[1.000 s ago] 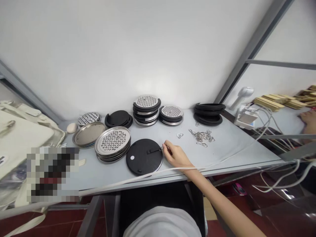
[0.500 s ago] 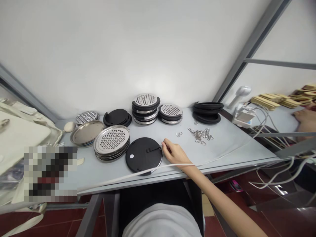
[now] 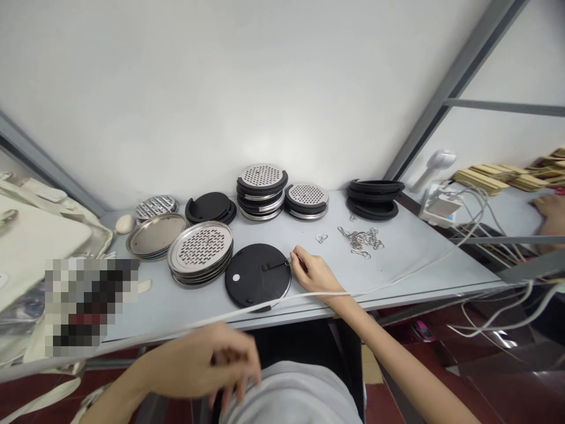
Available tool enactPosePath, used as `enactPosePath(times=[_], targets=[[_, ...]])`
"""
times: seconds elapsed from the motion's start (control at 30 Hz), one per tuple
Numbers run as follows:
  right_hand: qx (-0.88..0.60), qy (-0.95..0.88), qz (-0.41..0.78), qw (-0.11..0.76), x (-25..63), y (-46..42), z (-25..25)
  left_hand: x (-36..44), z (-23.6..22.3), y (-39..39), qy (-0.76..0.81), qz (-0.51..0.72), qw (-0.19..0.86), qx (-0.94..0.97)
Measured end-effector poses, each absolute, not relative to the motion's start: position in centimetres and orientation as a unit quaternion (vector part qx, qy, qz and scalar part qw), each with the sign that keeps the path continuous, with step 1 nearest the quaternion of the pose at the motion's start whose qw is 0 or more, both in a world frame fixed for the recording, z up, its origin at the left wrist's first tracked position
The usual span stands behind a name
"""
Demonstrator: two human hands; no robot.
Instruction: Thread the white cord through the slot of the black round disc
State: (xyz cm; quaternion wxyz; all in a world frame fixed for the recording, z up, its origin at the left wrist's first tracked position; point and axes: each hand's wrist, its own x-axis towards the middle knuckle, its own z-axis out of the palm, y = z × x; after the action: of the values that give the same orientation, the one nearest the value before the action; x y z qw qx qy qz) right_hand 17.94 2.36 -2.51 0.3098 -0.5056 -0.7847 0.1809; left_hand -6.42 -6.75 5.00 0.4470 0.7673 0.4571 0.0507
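A round black disc [image 3: 256, 282] with a white dot and a short black strap [image 3: 274, 266] lies flat near the table's front edge. At its right rim, my right hand [image 3: 311, 271] pinches a small metal clip [image 3: 288, 262] at the strap's end. Blurred by motion, my left hand [image 3: 207, 359] hangs in front of the table edge, above my lap. Its fingers are loosely bent and apart, and I see nothing in them. Left of the disc stands a stack of round metal grater plates [image 3: 200, 250]. Loose metal clips [image 3: 362, 238] form a small pile to the right.
Behind stand plain metal plates [image 3: 156, 232], black rings [image 3: 375, 206] and stacks of perforated discs with black rims [image 3: 262, 191]. A white cable [image 3: 375, 290] crosses the front edge and passes over my right wrist. At far right is another person's hand [image 3: 549, 212].
My left hand has come into view at the lower left, in front of the table. My right hand stays at the disc's rim with the clip. The camera view has shifted slightly.
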Motion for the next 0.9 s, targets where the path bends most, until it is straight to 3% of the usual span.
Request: enactPosePath(times=[0.07,0.17,0.37,0.67,0.9], targets=[[-0.514,-0.777,0.174,0.321,17.9,2.4,-2.6,-5.3,5.9,-4.7,0.470,0.082,0.391,0.787],[-0.517,-0.765,0.179,0.338,18.0,2.5,-2.8,-3.2,6.2,-1.4,0.476,0.132,0.227,0.839],[-0.506,-0.775,0.206,0.318,18.1,2.7,-3.0,-0.1,3.1,2.3,0.458,0.023,-0.015,0.888],[-0.499,-0.807,0.165,0.269,17.9,2.6,-2.9,0.1,1.6,3.3,0.394,0.017,-0.069,0.916],[-0.532,-0.794,0.139,0.259,18.0,2.8,-3.1,1.6,0.8,3.7,0.427,0.053,-0.049,0.901]])
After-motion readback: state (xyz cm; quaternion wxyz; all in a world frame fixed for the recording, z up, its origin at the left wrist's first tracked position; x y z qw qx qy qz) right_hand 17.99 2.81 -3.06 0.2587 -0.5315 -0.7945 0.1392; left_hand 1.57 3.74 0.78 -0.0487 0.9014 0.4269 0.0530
